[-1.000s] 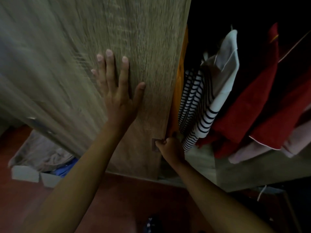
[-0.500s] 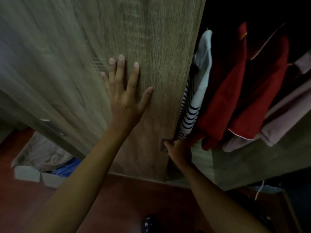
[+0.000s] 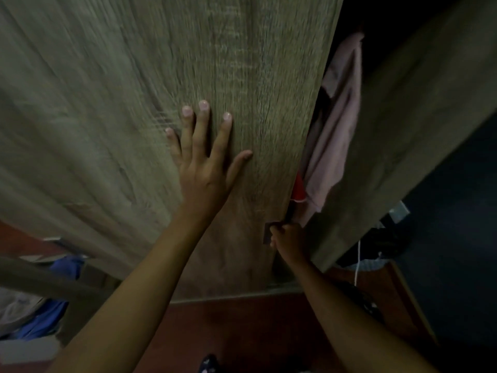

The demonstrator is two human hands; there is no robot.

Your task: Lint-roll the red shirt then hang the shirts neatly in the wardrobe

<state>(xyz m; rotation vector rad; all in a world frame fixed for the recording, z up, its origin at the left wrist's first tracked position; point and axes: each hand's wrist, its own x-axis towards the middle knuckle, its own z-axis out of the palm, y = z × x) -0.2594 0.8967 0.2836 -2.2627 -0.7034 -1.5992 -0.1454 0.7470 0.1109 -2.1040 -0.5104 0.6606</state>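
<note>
A wood-grain sliding wardrobe door [image 3: 134, 103] fills most of the view. My left hand [image 3: 207, 162] lies flat on it with fingers spread. My right hand [image 3: 286, 235] is closed on the small dark door handle [image 3: 267, 232] at the door's right edge. In the narrow gap left beside the door hangs a pale pink shirt [image 3: 336, 130]. Only a small corner of the red shirt [image 3: 298, 191] shows below it, against the door edge. The striped shirt is hidden behind the door.
The wardrobe's right side panel [image 3: 403, 130] stands just past the gap. Blue and grey cloth [image 3: 40, 316] lies on the reddish floor [image 3: 242, 332] at lower left. A white cord [image 3: 357, 262] and dark items sit at lower right.
The door has slid to the right with both hands on it. The gap has narrowed, covering the striped shirt and most of the red shirts.
</note>
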